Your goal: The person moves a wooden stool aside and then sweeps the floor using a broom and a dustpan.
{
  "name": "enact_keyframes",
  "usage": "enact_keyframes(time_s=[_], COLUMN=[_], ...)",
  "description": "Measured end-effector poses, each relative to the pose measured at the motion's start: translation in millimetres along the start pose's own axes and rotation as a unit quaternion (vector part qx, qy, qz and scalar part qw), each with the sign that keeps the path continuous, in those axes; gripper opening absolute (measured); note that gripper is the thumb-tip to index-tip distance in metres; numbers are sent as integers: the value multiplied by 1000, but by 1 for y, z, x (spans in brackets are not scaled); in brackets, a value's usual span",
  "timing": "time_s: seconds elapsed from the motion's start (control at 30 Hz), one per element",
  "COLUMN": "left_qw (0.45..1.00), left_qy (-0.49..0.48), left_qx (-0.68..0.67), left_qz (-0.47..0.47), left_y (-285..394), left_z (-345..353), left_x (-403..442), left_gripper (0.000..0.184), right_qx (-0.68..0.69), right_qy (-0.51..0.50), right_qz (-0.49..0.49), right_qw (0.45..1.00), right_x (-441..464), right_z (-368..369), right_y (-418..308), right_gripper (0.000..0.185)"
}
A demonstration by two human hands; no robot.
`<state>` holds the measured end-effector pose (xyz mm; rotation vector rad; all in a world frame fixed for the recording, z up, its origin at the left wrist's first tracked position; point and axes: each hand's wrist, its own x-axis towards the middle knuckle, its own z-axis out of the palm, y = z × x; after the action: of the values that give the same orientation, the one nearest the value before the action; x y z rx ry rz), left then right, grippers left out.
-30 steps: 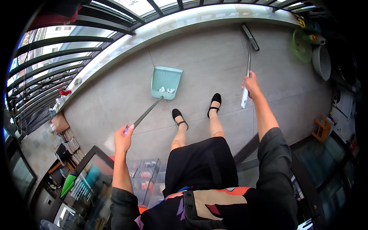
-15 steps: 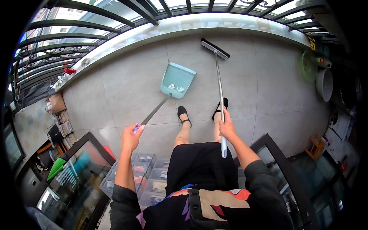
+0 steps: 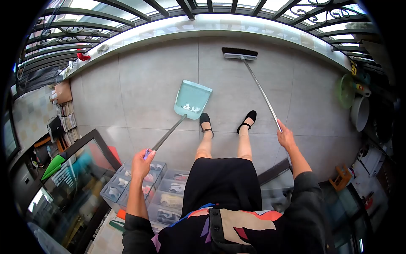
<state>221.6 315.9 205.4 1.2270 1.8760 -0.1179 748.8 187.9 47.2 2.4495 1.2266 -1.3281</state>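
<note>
My left hand is closed around the handle end of a long-handled dustpan, whose pale turquoise pan rests on the floor ahead of my feet. Several scraps of white debris lie inside the pan near its back. In my right hand is the metal pole of a broom. Its wide dark-bristled head is on the floor near the far ledge, to the right of the dustpan. The broom's upper handle end is mostly hidden by my hand and forearm.
Grey floor tiles reach to a raised ledge below a barred railing. Clear shoe boxes are stacked at my left beside a glass door. Basins and a small orange stool stand at the right.
My right hand has moved right, and the broom's pole now slants the other way, its head turned nearly level. The dustpan sits slightly lower and left in view, still held.
</note>
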Motion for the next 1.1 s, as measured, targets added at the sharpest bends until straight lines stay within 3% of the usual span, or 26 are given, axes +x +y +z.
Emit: enact_keyframes(time_s=[0.17,0.23,0.37,0.47,0.57,0.6,0.63,0.77,0.8,0.87,1.03,1.1], left_qw=[999,1000,999,999,998,997,996,993,993,994,993,994], left_qy=[17,12,34,17,23,17,13,7,12,18,14,10], left_qx=[-33,-12,-21,-36,-53,-68,-83,-108,-108,-107,-94,-93], left_qz=[-13,-18,-20,-25,-20,-28,-36,-38,-35,-31,-68,-57], left_y=[-19,-23,-26,-42,-57,-56,-57,-61,-64,-68,-52,-53], left_z=[-5,-4,-4,-13,-13,-15,-17,-13,-10,-10,-15,-18], left_x=[-2,-2,-4,-10,-6,-8,-9,-10,-9,-9,-17,-20], left_gripper=[27,27,26,25,24,23,22,21,21,21,21,21], right_qx=[-19,-44,-85,-105,-128,-138,-128,-139,-140,-132,-232,-253], right_qy=[-33,3,2,19,-82,-22,-27,-58,-59,-29,-46,-40], right_qz=[45,-33,-31,-53,34,-8,-10,20,20,-75,-124,-123], right_qw=[998,998,996,993,988,990,991,988,988,988,964,959], right_x=[-35,-7,68,59,18,2,-21,-64,-60,-32,65,87], right_z=[-13,-15,-9,1,-11,0,-3,-29,-25,-15,-1,-6], right_y=[-36,-64,-130,-109,-69,-33,-18,-31,-35,-52,-162,-172], right_gripper=[52,51,48,50,54,54,54,55,55,56,51,50])
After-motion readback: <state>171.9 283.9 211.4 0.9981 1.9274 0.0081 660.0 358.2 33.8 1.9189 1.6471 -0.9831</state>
